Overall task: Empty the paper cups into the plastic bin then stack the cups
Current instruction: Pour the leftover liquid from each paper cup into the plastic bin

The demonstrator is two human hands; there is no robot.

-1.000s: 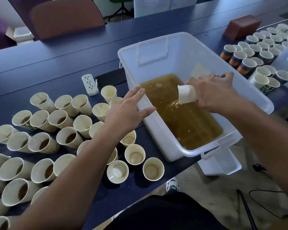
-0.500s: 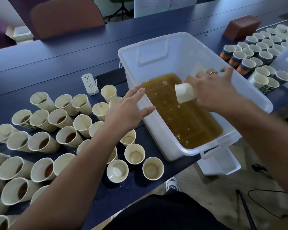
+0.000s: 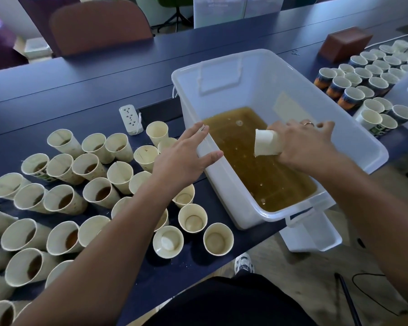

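Observation:
A clear plastic bin point(image 3: 353, 128) stands on the dark blue table, partly filled with amber liquid point(image 3: 257, 158). My right hand point(image 3: 302, 144) grips a cream paper cup point(image 3: 266, 142) tipped on its side above the liquid, mouth toward the left; no stream shows. My left hand point(image 3: 184, 158) rests on the bin's near-left rim with fingers straight and thumb over the edge. Left of the bin stand several cream paper cups point(image 3: 99, 191), many with brown liquid at the bottom, some near the bin looking empty point(image 3: 218, 238).
A second group of several printed cups point(image 3: 360, 83) stands to the right of the bin, by a brown box point(image 3: 344, 43). A white power strip point(image 3: 130, 118) lies behind the cream cups. A brown chair point(image 3: 99, 27) stands beyond the table. The bin's lid point(image 3: 316, 234) hangs off the near edge.
The stream from the tipped cup has stopped. My right hand has tilted the cup's mouth further down over the liquid. My left hand stays on the rim.

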